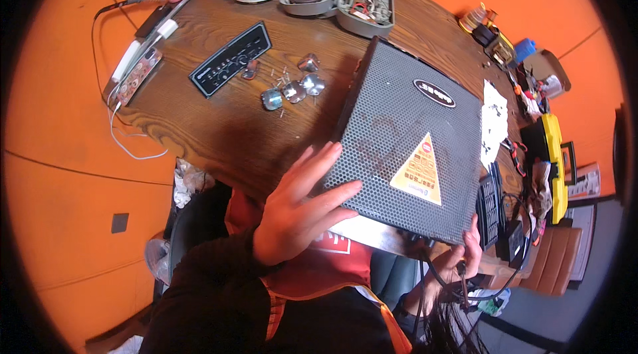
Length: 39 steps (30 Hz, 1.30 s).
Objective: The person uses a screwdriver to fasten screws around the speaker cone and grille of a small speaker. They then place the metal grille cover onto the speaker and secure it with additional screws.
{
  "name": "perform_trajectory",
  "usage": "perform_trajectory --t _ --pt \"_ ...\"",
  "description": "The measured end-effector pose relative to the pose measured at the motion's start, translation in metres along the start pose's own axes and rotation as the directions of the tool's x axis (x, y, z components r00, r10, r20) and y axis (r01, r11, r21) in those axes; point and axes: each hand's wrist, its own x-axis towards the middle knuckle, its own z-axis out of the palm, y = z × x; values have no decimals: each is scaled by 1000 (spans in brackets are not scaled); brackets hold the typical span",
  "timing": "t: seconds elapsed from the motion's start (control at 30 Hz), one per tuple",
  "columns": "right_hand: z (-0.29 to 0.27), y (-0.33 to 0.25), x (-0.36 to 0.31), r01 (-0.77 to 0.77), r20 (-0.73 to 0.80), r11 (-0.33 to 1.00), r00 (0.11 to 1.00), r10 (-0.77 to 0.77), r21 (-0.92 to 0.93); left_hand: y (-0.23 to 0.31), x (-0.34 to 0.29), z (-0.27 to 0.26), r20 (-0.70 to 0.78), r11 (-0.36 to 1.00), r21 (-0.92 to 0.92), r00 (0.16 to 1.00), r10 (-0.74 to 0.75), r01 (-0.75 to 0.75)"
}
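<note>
A black speaker box [399, 144] with a perforated metal grille, an oval badge and a yellow triangular sticker lies face up, its near end at the table's front edge. My left hand [299, 208] is open, fingers spread against the grille's near left corner. At the near right corner my right hand [470, 254] grips the box, its thumb up along the side and other fingers partly hidden. A slim tool with a yellow-and-black end [462, 269] shows against the right hand; how it is held I cannot tell. A black cable [435, 277] runs beside that hand.
Left of the box lie a black control panel [231, 59], several shiny metal caps [294, 91] and loose screws. An opened grey case [365, 1] with electronics sits at the back. A phone [138, 76] is at left, a yellow-and-black toolbox [553, 164] at right.
</note>
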Motion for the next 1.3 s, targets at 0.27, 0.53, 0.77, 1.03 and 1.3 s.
perform_trajectory --t 0.27,0.53,0.77,1.03,1.3 --pt "9 -21 17 -110 21 994 994 109 9 4 2 7 -42 991 -105 995 -88 83" --pt "-1 -27 43 -276 -38 933 956 292 230 14 8 4 16 995 90 999 -42 40" --pt "61 15 219 -323 27 525 869 494 788 33 27 17 326 874 398 934 148 -278" --pt "121 62 242 -473 327 707 880 345 526 31 27 21 335 823 462 925 182 -329" --pt "125 59 254 -368 267 666 930 254 649 20 31 16 362 845 381 902 236 -374"
